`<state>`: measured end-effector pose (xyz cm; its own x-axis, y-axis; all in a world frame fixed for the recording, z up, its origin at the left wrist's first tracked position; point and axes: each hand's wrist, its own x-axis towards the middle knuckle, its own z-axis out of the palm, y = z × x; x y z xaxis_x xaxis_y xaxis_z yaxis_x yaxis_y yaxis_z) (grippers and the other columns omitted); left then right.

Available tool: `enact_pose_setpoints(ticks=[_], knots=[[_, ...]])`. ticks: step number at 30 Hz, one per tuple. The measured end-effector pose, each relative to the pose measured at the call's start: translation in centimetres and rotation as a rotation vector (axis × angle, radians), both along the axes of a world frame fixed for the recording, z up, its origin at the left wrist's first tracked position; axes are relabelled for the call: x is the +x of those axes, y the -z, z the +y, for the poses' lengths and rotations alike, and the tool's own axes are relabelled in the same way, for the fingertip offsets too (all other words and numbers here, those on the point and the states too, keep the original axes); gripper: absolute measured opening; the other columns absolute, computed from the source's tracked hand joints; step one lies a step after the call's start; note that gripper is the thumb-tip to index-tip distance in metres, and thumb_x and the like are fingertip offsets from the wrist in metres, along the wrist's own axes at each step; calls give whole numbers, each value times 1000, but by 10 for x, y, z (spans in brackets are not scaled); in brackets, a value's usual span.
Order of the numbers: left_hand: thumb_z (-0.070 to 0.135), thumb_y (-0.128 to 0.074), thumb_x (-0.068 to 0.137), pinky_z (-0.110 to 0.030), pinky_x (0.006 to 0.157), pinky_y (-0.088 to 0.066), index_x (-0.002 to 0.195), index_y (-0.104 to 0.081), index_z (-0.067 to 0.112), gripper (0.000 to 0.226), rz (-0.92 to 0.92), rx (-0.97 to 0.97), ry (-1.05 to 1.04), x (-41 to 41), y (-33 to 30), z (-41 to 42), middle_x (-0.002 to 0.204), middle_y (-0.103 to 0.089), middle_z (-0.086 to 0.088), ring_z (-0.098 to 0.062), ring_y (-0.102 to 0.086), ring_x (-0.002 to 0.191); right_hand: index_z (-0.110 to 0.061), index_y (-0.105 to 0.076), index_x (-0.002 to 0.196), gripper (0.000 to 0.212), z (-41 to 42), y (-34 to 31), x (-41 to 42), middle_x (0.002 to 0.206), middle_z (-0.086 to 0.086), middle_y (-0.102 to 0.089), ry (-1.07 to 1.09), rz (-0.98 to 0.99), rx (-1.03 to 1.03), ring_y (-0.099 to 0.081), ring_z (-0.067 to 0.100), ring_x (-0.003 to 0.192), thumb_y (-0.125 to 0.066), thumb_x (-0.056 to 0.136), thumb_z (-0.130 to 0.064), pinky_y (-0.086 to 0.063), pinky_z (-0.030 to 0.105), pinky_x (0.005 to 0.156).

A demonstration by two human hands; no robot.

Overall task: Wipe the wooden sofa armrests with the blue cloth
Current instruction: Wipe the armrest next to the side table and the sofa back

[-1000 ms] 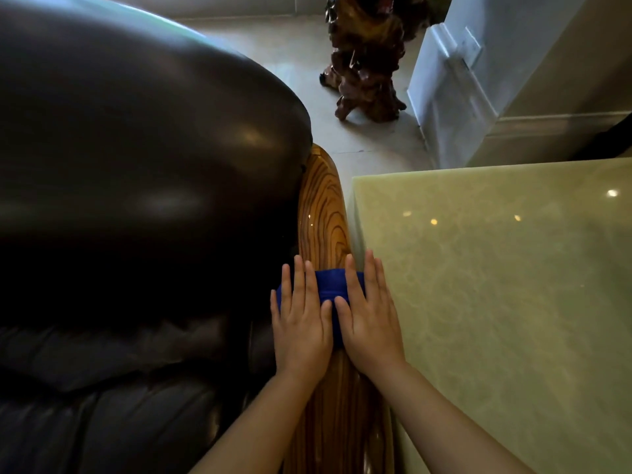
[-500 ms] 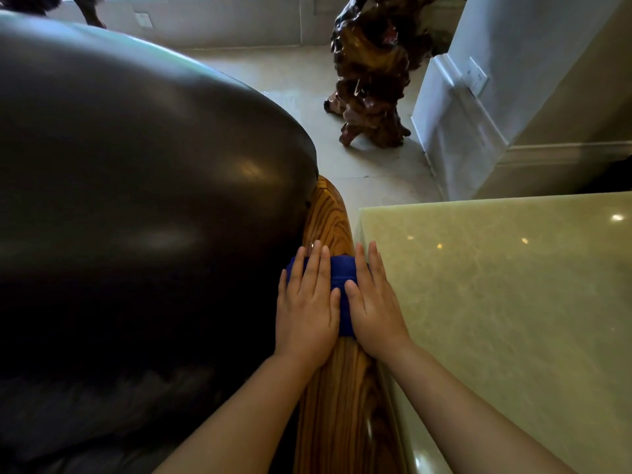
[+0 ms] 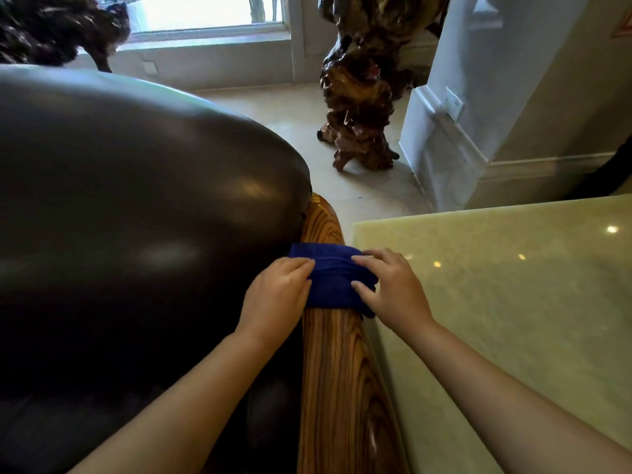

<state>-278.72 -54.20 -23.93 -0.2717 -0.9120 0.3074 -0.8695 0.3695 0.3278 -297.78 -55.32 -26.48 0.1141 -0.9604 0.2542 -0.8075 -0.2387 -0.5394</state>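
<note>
Head view: blue cloth (image 3: 333, 280) is draped crosswise over the wooden armrest (image 3: 337, 378), near its far end where the striped grain rounds off beside the dark leather sofa back (image 3: 136, 200). The armrest's long axis runs away from the wearer, near edge at bottom of frame to the rounded tip just beyond the cloth — so the wipe stroke is fore-aft along that line, and only a short bare stretch of wood lies ahead of the cloth, a long one behind it.

Left hand (image 3: 277, 292) sits on the cloth's left edge, sofa side, fingers curled and bunching the fabric against the wood. Right hand (image 3: 390, 289) is on the right edge, table side, fingers spread and bent, thumb and fingertips gathering a fold. Neither is flat; both look like they're pinching cloth, not just pressing. Both hands are about level along the armrest, one each side, neither clearly nearer the tip.

My read: cloth is being regripped or wrapped tighter round the rail before the next stroke, likely a pull back toward the body given how little is left ahead.

Pale green stone tabletop (image 3: 513, 302) sits just beside the armrest on the right — tight gap, right knuckles could scrape it. Carved wood sculpture (image 3: 362, 97) stands on the floor beyond, well apart.

No brands, labels or readable writing anywhere.
</note>
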Motion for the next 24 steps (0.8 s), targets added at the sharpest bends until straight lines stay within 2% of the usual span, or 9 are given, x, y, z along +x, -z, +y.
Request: enact_pose_setpoints(ticks=[2, 4, 6, 9, 13, 17, 24], knots=[[21, -53, 90, -33, 112, -26, 139, -35, 11, 53, -72, 153, 17, -5, 4, -7, 148, -38, -7, -20, -31, 138, -21, -43, 136, 57, -3, 4, 2, 146, 4, -40, -95, -13, 128, -32, 20, 134, -65, 83, -24, -24, 27, 107], [27, -51, 91, -33, 117, -14, 145, -14, 14, 68, -107, 280, 26, -7, 10, -15, 157, -13, -4, -17, -10, 144, -26, -29, 142, 63, -7, 8, 3, 155, 0, -21, -154, -40, 261, -16, 16, 142, -60, 87, -26, -15, 28, 112], [28, -54, 89, -32, 116, -10, 146, -7, 15, 75, -97, 361, 25, -8, 10, -23, 158, -5, -3, -16, -5, 144, -29, -22, 144, 65, -10, 10, 2, 156, -2, -17, -182, -114, 345, -16, 14, 142, -57, 89, -26, -16, 26, 111], [26, -63, 84, -27, 114, -11, 145, -18, 15, 76, -52, 368, 30, -8, 5, -31, 156, -18, -3, -16, -16, 143, -29, -26, 143, 64, -10, 12, 1, 154, -1, -24, -165, -207, 352, -24, 13, 139, -59, 88, -22, -21, 23, 108], [20, -70, 78, -33, 114, -26, 139, -35, 15, 70, 42, 358, -26, -9, -1, -28, 148, -38, -4, -18, -33, 136, -28, -39, 138, 60, -6, 11, 3, 147, 3, -40, -81, -274, 317, -40, 17, 131, -64, 84, -20, -35, 28, 104], [22, -68, 80, -34, 109, -34, 136, -41, 15, 63, -58, 300, -53, -13, -4, -24, 142, -47, -5, -20, -42, 130, -26, -41, 137, 60, -4, 8, 5, 134, 2, -55, -17, -220, 301, -52, 16, 118, -66, 82, -22, -35, 19, 92], [24, -63, 83, -32, 93, -44, 128, -51, 21, 47, -127, 252, -57, -21, -4, -13, 116, -59, -8, -22, -56, 106, -17, -50, 130, 49, 10, 2, 15, 119, 7, -65, 79, -131, 218, -61, 22, 105, -64, 83, -18, -44, 25, 89]])
